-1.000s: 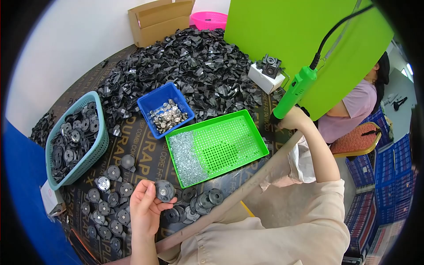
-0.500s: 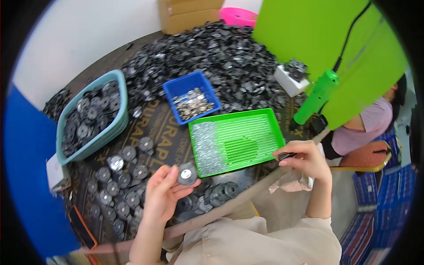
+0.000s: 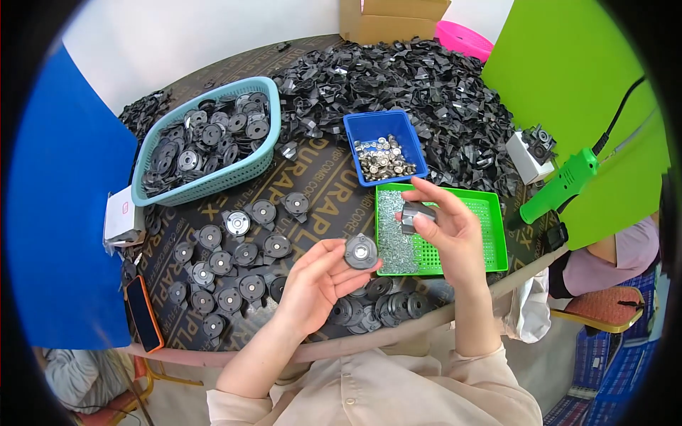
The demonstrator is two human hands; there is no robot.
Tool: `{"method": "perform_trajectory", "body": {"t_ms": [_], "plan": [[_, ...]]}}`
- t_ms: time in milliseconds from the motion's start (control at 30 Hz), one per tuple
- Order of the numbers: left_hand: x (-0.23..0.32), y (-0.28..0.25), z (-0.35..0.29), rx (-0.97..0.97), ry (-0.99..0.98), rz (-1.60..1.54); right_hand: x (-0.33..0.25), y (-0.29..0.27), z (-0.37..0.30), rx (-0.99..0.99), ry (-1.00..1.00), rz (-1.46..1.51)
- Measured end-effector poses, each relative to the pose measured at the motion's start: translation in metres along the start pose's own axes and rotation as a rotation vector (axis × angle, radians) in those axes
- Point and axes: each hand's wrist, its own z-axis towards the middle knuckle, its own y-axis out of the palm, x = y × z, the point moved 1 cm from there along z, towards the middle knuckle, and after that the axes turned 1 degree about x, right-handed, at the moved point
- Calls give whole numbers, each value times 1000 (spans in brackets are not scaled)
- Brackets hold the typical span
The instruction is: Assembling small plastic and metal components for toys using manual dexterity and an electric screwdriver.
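Between the thumb and fingers of my left hand (image 3: 312, 287) is a round grey plastic part (image 3: 361, 251) with a shiny metal centre, face up. My right hand (image 3: 455, 231) is raised over the green tray (image 3: 500, 234) and pinches a small dark angular plastic piece (image 3: 415, 217). The two held pieces are close but apart. Small silvery screws (image 3: 395, 245) fill the tray's left side, partly covered by my right hand. A blue bin (image 3: 362, 128) behind the tray contains small round metal pieces (image 3: 386, 157).
Many round grey parts (image 3: 251, 287) lie on the table to the left. A teal basket (image 3: 220, 186) of similar parts stands behind them. Black plastic pieces (image 3: 398, 74) are heaped at the back. A green electric screwdriver (image 3: 561, 186), a phone (image 3: 144, 312) and a white box (image 3: 529, 160) are around.
My right hand has moved from the tray's right edge to above its left part, close to my left hand, still holding the dark piece. The whole view has swung left.
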Motion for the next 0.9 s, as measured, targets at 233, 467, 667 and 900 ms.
{"method": "perform_trajectory", "body": {"t_ms": [233,467,667,900], "plan": [[-5,1,2,-2,-47,-25,4,-10,-2,-18,-31,-147],[-7,3,0,25,-84,26,1,9,-18,1,-13,-160],[-10,4,-1,44,-66,-6,-5,24,-29,122,33,-235],[-19,-1,-1,-39,-17,-103,7,43,-33,102,-297,-729]]}}
